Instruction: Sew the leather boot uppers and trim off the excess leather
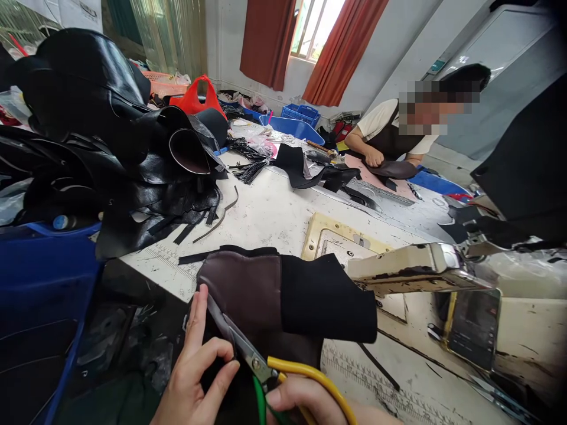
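A dark brown and black leather piece (pixel 248 289) lies at the table's front edge, a thin black strip sticking out from its far left corner. My right hand (pixel 310 398) grips scissors (pixel 252 357) with one yellow and one green handle. Their blades point up and left along the leather's near left edge, slightly apart. At that same edge, my left hand (pixel 199 366) pinches the leather between thumb and forefinger, close beside the blades. Its other fingers stretch upward next to the blade tips. Part of the leather below the scissors is hidden by both hands.
A sewing machine (pixel 407 268) stands to the right, a phone (pixel 473 324) beside it. Black leather pieces (pixel 88 106) are heaped at left above a blue bin (pixel 39 295). Across the table a person (pixel 390 136) handles a dark piece. Blue baskets (pixel 292 127) stand behind.
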Available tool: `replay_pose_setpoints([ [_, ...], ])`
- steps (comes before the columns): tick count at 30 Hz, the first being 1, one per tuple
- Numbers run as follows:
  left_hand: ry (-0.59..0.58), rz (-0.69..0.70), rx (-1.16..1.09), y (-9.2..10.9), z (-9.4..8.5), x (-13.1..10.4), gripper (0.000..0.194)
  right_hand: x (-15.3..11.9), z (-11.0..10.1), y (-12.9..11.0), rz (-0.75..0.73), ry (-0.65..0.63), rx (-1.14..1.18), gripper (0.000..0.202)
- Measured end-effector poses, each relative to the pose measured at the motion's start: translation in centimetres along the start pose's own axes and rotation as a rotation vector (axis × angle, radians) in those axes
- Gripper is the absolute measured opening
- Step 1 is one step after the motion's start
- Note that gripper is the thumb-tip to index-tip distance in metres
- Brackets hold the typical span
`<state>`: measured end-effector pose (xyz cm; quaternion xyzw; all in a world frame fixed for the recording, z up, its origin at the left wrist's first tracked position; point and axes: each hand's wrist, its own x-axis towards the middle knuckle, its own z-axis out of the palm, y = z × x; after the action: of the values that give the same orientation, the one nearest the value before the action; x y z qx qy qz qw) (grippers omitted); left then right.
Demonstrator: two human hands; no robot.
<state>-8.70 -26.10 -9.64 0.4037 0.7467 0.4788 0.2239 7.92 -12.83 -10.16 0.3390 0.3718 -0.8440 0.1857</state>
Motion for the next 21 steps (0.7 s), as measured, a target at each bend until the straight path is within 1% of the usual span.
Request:
replay_pose_setpoints([
  [3,-0.030,-0.032,-0.030,0.1,-0.3,0.0,0.024,0.1,0.5,-0.7,0.050,-0.017,-0.034,0.034],
  [6,-0.037,-0.049,-0.048,0.0,-0.4,0.1,0.028,0.6,0.7,-0.8,0.037,-0.015,-0.052,0.037],
  [9,-0.039,-0.089,-0.072,0.0,-0.7,0.1,0.030,1.6,0.5,-0.4,0.003,-0.094,-0.032,0.045],
  [11,-0.062,-0.132,-0.115,0.1,-1.0,0.2,0.030,2.3,0.5,-0.1,-0.020,-0.135,0.004,0.048],
  [14,-0.080,-0.161,-0.189,0.3,-1.6,0.3,0.030,3.0,0.8,0.0,-0.040,-0.148,0.048,0.049],
  [17,-0.093,-0.173,-0.242,0.2,-2.3,0.3,0.029,3.2,1.3,-0.7,-0.024,-0.208,0.121,0.047],
  [21,-0.164,-0.164,-0.315,-0.4,-2.7,0.1,0.027,3.5,1.9,-1.9,0.017,-0.271,0.313,0.043],
])
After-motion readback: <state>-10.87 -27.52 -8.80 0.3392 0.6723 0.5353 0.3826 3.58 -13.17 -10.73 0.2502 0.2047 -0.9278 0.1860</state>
